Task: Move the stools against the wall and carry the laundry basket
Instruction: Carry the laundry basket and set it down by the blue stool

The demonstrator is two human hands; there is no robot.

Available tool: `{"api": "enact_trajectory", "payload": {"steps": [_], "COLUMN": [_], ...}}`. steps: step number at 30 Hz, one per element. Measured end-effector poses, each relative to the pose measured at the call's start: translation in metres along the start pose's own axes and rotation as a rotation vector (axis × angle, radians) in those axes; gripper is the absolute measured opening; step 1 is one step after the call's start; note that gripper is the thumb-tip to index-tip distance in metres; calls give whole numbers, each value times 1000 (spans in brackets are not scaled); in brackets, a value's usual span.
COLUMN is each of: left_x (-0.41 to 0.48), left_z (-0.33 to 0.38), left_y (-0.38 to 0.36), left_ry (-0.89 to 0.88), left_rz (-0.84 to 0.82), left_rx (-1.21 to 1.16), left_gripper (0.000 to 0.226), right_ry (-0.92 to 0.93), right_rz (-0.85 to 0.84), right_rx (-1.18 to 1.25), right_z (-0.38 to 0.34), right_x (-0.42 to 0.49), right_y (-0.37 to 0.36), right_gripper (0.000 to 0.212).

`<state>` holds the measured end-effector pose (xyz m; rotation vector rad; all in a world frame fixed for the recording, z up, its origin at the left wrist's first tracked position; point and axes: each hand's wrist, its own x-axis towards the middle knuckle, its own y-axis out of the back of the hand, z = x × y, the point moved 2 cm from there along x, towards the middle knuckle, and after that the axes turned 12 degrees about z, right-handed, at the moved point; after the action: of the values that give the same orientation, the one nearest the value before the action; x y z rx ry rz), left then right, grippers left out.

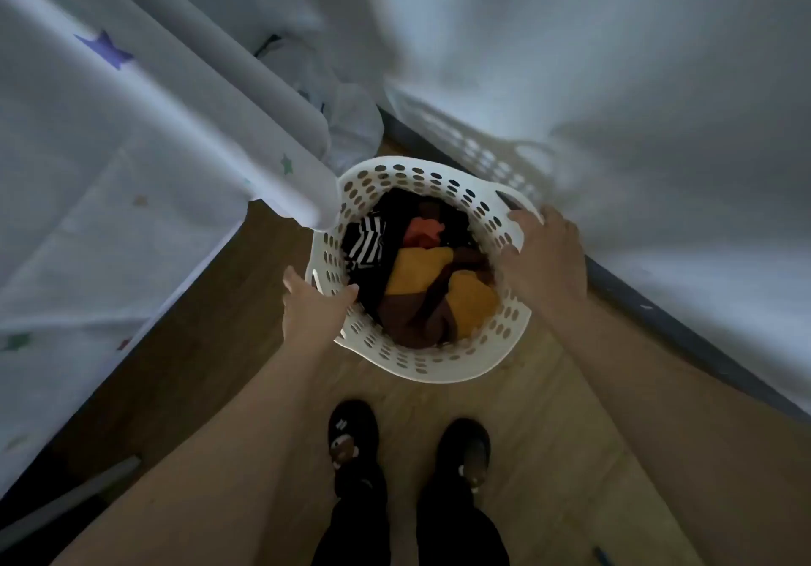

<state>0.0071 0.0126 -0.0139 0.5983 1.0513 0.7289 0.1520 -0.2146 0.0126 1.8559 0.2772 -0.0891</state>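
head view looks straight down on the laundry basket (421, 359), white and perforated, standing on the wooden floor (548, 434) near the wall (614, 82), just past the person's feet; clothes (421, 276) are heaped inside; left hand (313, 308) hooks its grip over the near-left rim by a handle slot; right hand (542, 254) closes its grip on the far-right handle; both holding the basket, lift looks imminent; no stools in sight; risks as i judge them: uneven pull could tip the load; a pale padded rail (303, 197) overhangs the left rim and could snag it; the thin rim may flex.
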Motion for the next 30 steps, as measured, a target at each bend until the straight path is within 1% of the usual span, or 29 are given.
{"api": "enact_trajectory", "payload": {"steps": [3, 5, 7, 8, 11, 14, 18, 21, 22, 27, 30], "left_x": [11, 19, 22, 23, 32, 35, 29, 24, 20, -6, -32], "left_z": [-13, -23, -27, -27, -29, -24, -19, -9, -4, 21, 37], "left_y": [-6, -10, -14, -16, -22, -28, -31, -28, -26, -22, -22], "left_ry": [170, 268, 320, 336, 358, 348, 292, 224, 197, 69, 18], "left_rz": [-20, -86, -146, -147, -143, -177, -190, -203, -216, -283, -334], "left_rx": [-91, -168, -245, -275, -309, -324, -280, -233, -208, -123, -116], "left_gripper": [93, 74, 55, 50, 45, 42, 42, 31, 29, 39, 34], "right_ry": [-62, -125, -226, -279, -387, -430, -428, -451, -471, -645, -745], "right_rz": [-45, -91, -141, -168, -197, -169, -143, -102, -87, -17, 52], "right_rx": [29, 156, 334, 399, 542, 606, 571, 539, 539, 557, 558], "right_z": [12, 19, 25, 26, 33, 35, 42, 51, 55, 75, 91], "right_x": [12, 22, 30, 34, 43, 42, 20, -5, -15, -71, -108], "right_y": [-12, -19, -27, -30, -42, -44, -37, -20, -12, 25, 46], "right_gripper": [62, 73, 79, 81, 83, 77, 71, 65, 63, 49, 36]}}
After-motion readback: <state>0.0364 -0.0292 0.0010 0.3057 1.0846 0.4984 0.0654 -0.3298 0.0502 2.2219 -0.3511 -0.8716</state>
